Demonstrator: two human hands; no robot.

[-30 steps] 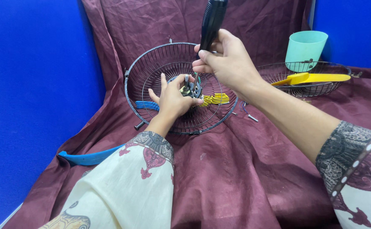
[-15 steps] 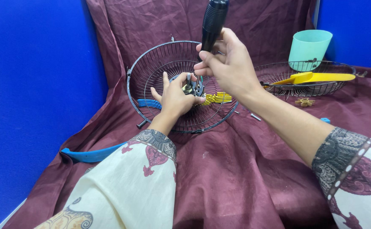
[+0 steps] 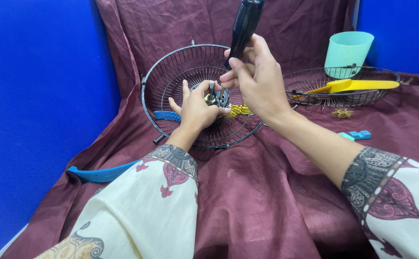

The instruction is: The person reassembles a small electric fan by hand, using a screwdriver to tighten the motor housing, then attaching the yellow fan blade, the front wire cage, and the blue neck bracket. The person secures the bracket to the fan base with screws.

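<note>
Hands have barely shifted over the last second: your right hand (image 3: 255, 81) still grips the black screwdriver (image 3: 244, 24) upright over the hub (image 3: 214, 97). Your left hand (image 3: 197, 108) keeps pinching that hub inside the wire fan guard (image 3: 171, 72).

Wire fan guard (image 3: 180, 72): round, dark, propped tilted on maroon cloth. Screwdriver (image 3: 244, 24): black handle, held upright above the guard's metal hub (image 3: 214, 96).

Wire guard (image 3: 171, 81) left, cup (image 3: 347, 52) behind second guard (image 3: 363, 96) right, perhaps touching.
</note>
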